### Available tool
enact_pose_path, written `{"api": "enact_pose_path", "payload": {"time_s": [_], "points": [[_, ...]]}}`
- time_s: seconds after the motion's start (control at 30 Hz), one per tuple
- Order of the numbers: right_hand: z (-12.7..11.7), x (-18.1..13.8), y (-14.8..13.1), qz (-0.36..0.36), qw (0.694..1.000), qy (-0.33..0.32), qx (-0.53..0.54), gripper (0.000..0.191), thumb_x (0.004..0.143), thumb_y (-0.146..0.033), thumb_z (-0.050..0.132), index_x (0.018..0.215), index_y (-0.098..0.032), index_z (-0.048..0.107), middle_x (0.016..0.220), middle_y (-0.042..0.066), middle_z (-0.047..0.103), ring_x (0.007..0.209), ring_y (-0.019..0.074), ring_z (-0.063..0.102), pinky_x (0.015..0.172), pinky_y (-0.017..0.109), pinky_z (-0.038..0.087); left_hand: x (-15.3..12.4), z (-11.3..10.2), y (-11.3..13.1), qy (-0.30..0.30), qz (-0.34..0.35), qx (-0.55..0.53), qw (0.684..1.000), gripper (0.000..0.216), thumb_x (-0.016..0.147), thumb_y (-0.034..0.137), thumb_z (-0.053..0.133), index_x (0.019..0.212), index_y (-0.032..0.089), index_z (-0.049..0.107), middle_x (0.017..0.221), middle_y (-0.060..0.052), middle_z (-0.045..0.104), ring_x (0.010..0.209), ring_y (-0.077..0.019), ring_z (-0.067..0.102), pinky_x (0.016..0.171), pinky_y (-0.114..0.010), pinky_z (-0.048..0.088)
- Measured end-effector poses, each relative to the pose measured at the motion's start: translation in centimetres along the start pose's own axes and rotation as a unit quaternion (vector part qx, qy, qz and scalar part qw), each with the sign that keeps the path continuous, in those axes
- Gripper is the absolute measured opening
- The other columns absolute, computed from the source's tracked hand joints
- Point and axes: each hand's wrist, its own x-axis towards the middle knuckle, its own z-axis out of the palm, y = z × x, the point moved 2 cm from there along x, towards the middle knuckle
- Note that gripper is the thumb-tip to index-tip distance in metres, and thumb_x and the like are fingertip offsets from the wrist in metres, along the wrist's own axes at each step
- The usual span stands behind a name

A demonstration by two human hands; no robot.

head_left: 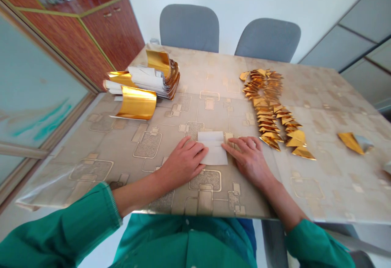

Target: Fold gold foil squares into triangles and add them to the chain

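Note:
A small white rectangle of paper [213, 154] with creases across its upper part lies flat on the patterned tablecloth in front of me. My left hand [190, 154] rests palm down at its left edge, fingers stretched onto the sheet. From the other side, the index finger of my right hand [249, 154] touches the right edge, its other fingers loosely bent and the thumb mostly hidden. Neither hand grips the paper. To the right, long curving rows of folded gold foil paper pieces [269, 115] lie on the cloth.
Stacked loose sheets of gold-and-white paper [139, 103] curl at the table's back left. A single gold folded piece [351, 142] lies far right. Two grey chairs [189, 27] stand behind the table [146, 178], and a wooden cabinet [113, 27] is at the left.

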Motion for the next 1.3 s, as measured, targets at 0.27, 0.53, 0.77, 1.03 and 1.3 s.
{"api": "enact_pose_path", "payload": {"time_s": [0.27, 0.53, 0.77, 1.03, 1.3], "points": [[0.2, 0.6, -0.6, 0.003, 0.999, 0.003, 0.043, 0.034, 0.091, -0.009, 0.054, 0.116, -0.026, 0.069, 0.109, 0.004, 0.070, 0.102, 0.0204, 0.053, 0.098, 0.041, 0.029, -0.1, -0.3, -0.3, 0.002, 0.000, -0.021, 1.000, 0.040, 0.091, 0.039, 0.062, 0.124, 0.016, 0.059, 0.113, -0.010, 0.062, 0.109, -0.0256, 0.055, 0.112, -0.052, 0.031], [0.3, 2.5, -0.7, 0.093, 0.993, 0.019, 0.064, 0.015, 0.092, -0.028, 0.060, 0.083, -0.022, 0.071, 0.092, 0.004, 0.068, 0.093, 0.0209, 0.053, 0.090, 0.039, 0.032, 1.4, -0.2, -0.8, 0.042, -0.010, -0.022, 0.999, 0.018, 0.097, 0.030, 0.056, 0.097, 0.018, 0.069, 0.093, -0.005, 0.063, 0.092, -0.0209, 0.053, 0.095, -0.041, 0.041], [2.1, 4.2, -0.9, 0.161, 0.985, 0.023, 0.052, 0.028, 0.086, -0.022, 0.062, 0.114, -0.020, 0.064, 0.112, 0.008, 0.067, 0.102, 0.0259, 0.054, 0.088, 0.040, 0.034, 2.6, -0.1, -2.0, 0.078, -0.069, -0.070, 0.992, 0.010, 0.092, 0.025, 0.064, 0.093, 0.019, 0.071, 0.102, -0.006, 0.064, 0.098, -0.0224, 0.054, 0.091, -0.040, 0.044], [2.5, 4.4, -1.0, 0.147, 0.984, 0.012, 0.100, 0.047, 0.083, -0.014, 0.056, 0.128, -0.022, 0.058, 0.120, 0.009, 0.066, 0.108, 0.0275, 0.053, 0.093, 0.042, 0.035, 3.2, 0.4, -3.0, 0.066, -0.096, -0.118, 0.986, 0.049, 0.088, 0.021, 0.061, 0.136, 0.016, 0.051, 0.133, -0.012, 0.057, 0.122, -0.0287, 0.049, 0.108, -0.049, 0.038], [2.3, 4.4, -1.0, 0.163, 0.978, 0.060, 0.115, 0.039, 0.083, -0.014, 0.056, 0.120, -0.024, 0.063, 0.103, 0.007, 0.063, 0.098, 0.0259, 0.051, 0.086, 0.039, 0.034, 4.2, 0.1, -3.2, 0.056, -0.062, -0.128, 0.988, 0.060, 0.081, 0.014, 0.061, 0.139, 0.017, 0.047, 0.130, -0.013, 0.051, 0.119, -0.0283, 0.049, 0.103, -0.046, 0.043]]}}
